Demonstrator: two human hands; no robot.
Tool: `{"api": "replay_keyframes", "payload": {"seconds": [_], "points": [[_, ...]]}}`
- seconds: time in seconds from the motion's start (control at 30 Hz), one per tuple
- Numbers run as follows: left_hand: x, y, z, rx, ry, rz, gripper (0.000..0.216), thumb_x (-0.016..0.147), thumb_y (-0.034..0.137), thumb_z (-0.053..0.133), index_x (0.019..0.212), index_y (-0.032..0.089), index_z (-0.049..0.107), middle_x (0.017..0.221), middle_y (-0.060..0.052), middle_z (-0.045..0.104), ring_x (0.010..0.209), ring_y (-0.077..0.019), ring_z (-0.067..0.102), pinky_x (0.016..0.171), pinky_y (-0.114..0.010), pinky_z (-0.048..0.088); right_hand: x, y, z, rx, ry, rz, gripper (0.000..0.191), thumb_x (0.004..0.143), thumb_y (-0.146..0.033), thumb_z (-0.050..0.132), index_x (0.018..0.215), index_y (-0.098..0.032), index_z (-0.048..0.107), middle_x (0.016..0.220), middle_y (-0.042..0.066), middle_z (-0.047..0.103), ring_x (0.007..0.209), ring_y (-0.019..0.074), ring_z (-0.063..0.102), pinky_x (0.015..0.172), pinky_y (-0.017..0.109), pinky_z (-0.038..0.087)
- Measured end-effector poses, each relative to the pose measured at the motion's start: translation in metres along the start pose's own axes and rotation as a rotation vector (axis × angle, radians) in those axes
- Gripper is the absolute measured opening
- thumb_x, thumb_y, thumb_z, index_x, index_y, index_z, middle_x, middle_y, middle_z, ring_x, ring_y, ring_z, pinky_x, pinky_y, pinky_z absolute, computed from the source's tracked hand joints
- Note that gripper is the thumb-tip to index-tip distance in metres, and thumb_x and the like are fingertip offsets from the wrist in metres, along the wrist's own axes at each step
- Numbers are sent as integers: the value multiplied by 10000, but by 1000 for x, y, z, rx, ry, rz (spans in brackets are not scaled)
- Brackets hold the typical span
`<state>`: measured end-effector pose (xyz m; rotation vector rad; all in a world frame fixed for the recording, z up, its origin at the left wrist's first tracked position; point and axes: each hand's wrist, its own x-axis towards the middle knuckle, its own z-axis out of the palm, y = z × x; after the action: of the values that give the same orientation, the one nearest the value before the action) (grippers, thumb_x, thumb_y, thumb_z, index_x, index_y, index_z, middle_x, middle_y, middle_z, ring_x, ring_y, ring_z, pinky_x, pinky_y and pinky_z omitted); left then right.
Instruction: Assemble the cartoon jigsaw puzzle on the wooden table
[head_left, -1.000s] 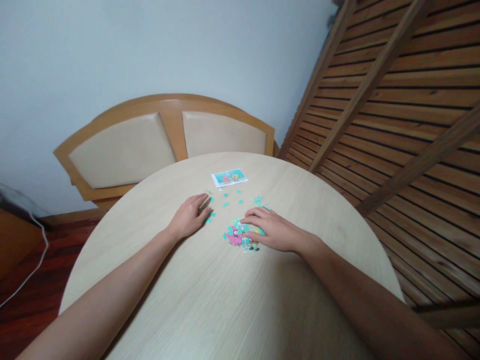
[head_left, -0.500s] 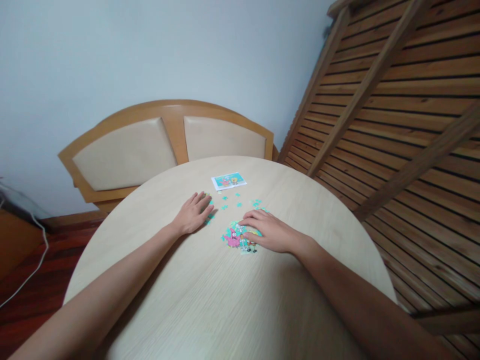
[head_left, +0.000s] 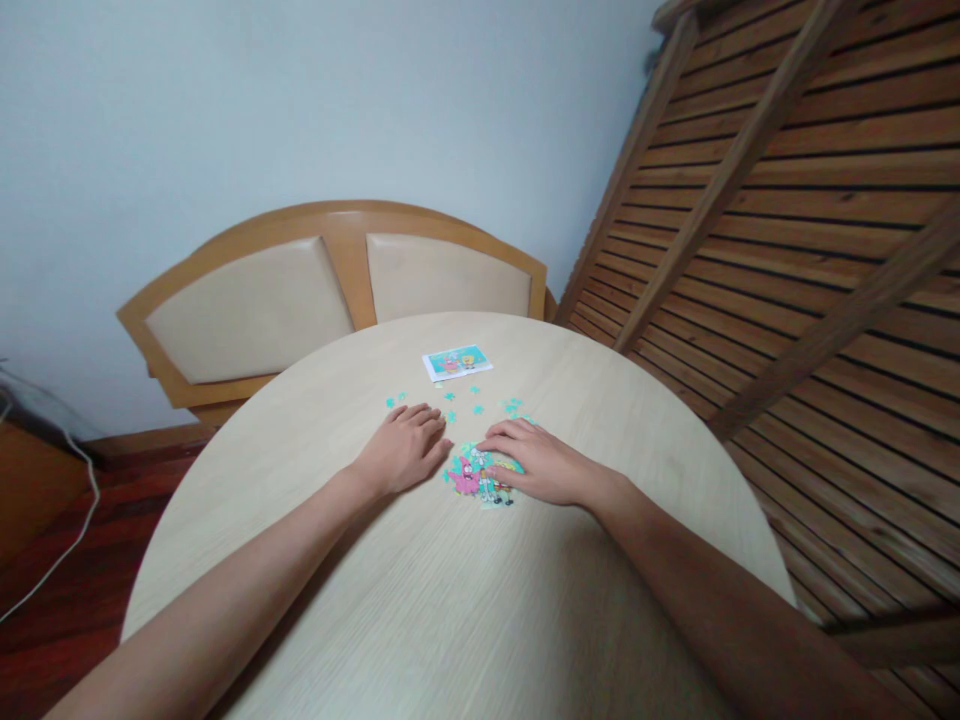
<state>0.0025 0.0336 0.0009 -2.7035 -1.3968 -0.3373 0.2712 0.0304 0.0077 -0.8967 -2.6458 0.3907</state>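
Observation:
A partly joined jigsaw puzzle (head_left: 466, 480) lies on the round table, showing a pink starfish and other cartoon figures on turquoise. My right hand (head_left: 544, 463) rests over its right side, fingers spread and slightly bent, hiding part of the picture. Just left of the puzzle, my left hand (head_left: 403, 447) lies palm down with its fingers stretched out and the thumb close to the puzzle's edge. Whatever is under this palm is hidden. Loose turquoise puzzle pieces (head_left: 451, 417) lie beyond the fingertips, and more loose pieces (head_left: 514, 406) are beyond my right hand.
A picture card (head_left: 457, 362) with the cartoon figures lies farther back on the pale wooden table (head_left: 360, 620). Behind the table stands a padded wooden headboard (head_left: 450, 275). Wooden slats (head_left: 787, 230) lean at the right, and a white cable (head_left: 75, 540) hangs at the left.
My left hand has slid right and nearer to me, toward the puzzle. Pieces at its far left now show, while those by its thumb are covered. My right hand stays put.

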Motion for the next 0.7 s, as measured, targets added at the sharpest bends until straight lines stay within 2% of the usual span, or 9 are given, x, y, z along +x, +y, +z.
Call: {"api": "replay_keyframes", "payload": {"seconds": [0.13,0.27,0.4,0.57,0.7], "points": [[-15,7,-12,-90,-2,110,263,1015,319,477,1121,186,678,1247,-123,691,1227,-278,607,1087,-467,445,-1,-3,-1,-15,6,11,455,939,-509,613,1304,-239,645,1249,108,629,1173,266,577,1050,433,439],[-24,4,-24,-221,-49,255,270,1021,265,457,1059,198,716,1152,-101,719,1088,-239,663,996,-406,505,-3,-6,-2,-44,-13,40,493,905,-515,645,1319,-246,644,1278,117,623,1184,281,577,1059,454,430],[-26,-4,-28,-244,-71,261,267,1015,242,460,947,203,715,1060,-68,729,987,-208,668,946,-372,507,-5,0,-4,-58,-27,77,503,916,-531,626,1338,-259,637,1314,115,614,1215,290,558,1064,454,430],[-26,-11,-25,-274,-54,255,229,1013,266,480,1018,206,701,1129,-74,721,1026,-217,666,950,-381,503,-7,10,-4,-83,-17,103,522,935,-569,589,1353,-260,637,1358,124,599,1289,307,505,1101,479,398],[-27,-6,-29,-334,-97,286,218,1004,261,507,1006,218,720,1098,-70,726,1009,-209,677,928,-354,510,-8,15,-1,-94,-5,120,539,944,-560,579,1386,-255,613,1416,141,564,1336,324,464,1124,513,371]]}}
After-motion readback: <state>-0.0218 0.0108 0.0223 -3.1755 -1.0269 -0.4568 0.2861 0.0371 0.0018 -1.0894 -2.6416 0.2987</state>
